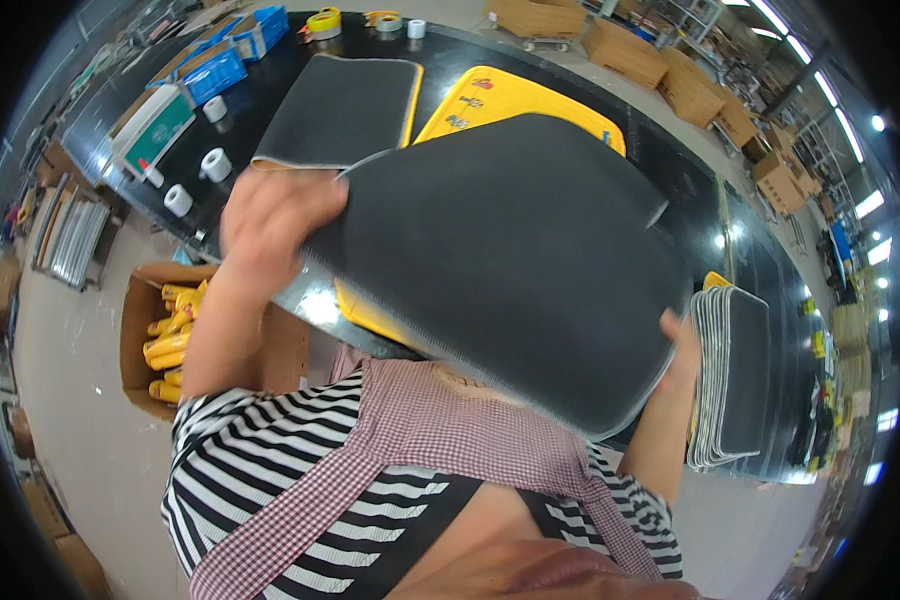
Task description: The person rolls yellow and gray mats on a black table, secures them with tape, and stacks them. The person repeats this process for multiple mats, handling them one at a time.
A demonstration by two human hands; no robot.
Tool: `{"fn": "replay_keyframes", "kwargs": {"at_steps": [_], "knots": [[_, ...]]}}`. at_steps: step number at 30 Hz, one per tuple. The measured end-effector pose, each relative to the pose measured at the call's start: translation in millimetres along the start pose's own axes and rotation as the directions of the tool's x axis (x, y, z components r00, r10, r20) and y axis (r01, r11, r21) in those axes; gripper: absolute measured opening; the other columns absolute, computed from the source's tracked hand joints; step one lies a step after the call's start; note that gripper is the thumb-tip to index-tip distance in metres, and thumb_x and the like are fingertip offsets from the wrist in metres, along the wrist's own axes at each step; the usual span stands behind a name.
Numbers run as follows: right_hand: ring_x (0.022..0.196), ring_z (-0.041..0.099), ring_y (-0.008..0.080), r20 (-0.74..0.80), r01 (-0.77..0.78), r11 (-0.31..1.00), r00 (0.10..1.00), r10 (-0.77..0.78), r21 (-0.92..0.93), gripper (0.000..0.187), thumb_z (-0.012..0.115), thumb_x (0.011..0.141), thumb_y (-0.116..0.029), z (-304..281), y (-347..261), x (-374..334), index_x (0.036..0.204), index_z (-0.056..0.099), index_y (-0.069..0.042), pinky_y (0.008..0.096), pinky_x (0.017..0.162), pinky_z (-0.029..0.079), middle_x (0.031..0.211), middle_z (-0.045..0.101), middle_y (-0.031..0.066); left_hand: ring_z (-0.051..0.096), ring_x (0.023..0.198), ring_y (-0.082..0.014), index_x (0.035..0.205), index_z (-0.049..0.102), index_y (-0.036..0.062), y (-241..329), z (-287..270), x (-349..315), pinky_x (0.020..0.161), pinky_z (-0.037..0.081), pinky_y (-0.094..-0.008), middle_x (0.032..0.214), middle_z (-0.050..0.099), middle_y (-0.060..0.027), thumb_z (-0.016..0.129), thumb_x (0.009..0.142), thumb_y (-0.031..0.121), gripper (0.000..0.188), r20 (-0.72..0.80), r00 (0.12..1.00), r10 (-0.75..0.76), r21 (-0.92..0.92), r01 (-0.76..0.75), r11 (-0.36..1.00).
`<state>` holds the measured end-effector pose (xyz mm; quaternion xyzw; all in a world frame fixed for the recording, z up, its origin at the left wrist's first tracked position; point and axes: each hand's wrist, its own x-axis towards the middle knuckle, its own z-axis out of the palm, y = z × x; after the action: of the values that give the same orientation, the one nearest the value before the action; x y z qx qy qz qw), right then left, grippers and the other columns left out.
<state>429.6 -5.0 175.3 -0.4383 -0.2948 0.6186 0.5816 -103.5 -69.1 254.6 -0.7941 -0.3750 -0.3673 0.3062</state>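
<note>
A dark grey mat (510, 260) with a pale stitched edge is held up in front of me, tilted, its plain grey face showing. My left hand (280, 215) is closed on its left corner, slightly blurred. At its right edge my right hand (682, 350) grips with the thumb on top; the other fingers are mostly hidden. Behind and below the held mat lies a yellow mat (500, 92) with small printed pictures, partly covered. Farther left, another grey mat (345, 110) with a yellow edge rests on the black table (450, 45).
A stack of mats (740, 375) stands on the table's right side. At left are white rolls (215, 163), a green-and-white box (153, 130) and blue boxes (215, 72). Tape rolls (323, 24) sit at the far edge. A carton (142, 345) of yellow rolled items stands below, left.
</note>
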Motion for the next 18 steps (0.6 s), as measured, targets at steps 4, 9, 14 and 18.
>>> {"fn": "replay_keyframes", "kwargs": {"at_steps": [4,9,14,18], "knots": [[0.111,0.07,0.0302,0.15,-0.117,0.993,0.983,0.111,0.031,0.052,0.068,0.091,-0.013,-23,-4,-59,0.136,0.055,0.009,0.0389,0.098,0.056,0.125,0.068,0.0205,0.063,0.069,-0.022,0.097,0.074,0.0029,27,-59,25,0.062,0.045,-0.0346,0.088,0.074,-0.0093,0.07,0.084,0.02,0.021,0.177,0.976,0.128,-0.357,-0.058,0.932],[0.097,0.072,0.0262,0.305,-0.247,0.966,0.928,0.215,0.071,0.037,0.063,0.096,-0.016,-6,-28,-21,0.125,0.06,0.007,0.0344,0.084,0.059,0.11,0.071,0.0195,0.069,0.074,-0.026,0.09,0.072,0.0069,9,-13,72,0.067,0.049,-0.0361,0.083,0.073,-0.0117,0.069,0.088,0.017,0.011,0.081,0.996,0.048,-0.477,-0.003,0.879],[0.082,0.071,0.0259,0.055,-0.238,0.966,0.968,0.244,-0.098,0.022,0.056,0.1,-0.011,58,-13,149,0.112,0.064,0.005,0.0328,0.071,0.06,0.099,0.072,0.0187,0.07,0.092,-0.0377,0.105,0.072,0.0064,-114,159,135,0.082,0.055,-0.0487,0.098,0.073,-0.0184,0.068,0.092,0.013,0.015,0.678,0.659,-0.326,0.129,0.33,0.935],[0.072,0.071,0.0222,0.12,0.155,0.982,0.978,-0.168,0.108,0.018,0.05,0.104,-0.009,138,-126,273,0.107,0.064,0.001,0.0318,0.057,0.059,0.097,0.074,0.0153,0.07,0.107,-0.034,0.114,0.077,0.0124,-227,189,246,0.094,0.056,-0.0414,0.111,0.076,-0.016,0.062,0.091,0.01,0.028,0.058,0.888,-0.457,0.355,0.409,0.841]]}}
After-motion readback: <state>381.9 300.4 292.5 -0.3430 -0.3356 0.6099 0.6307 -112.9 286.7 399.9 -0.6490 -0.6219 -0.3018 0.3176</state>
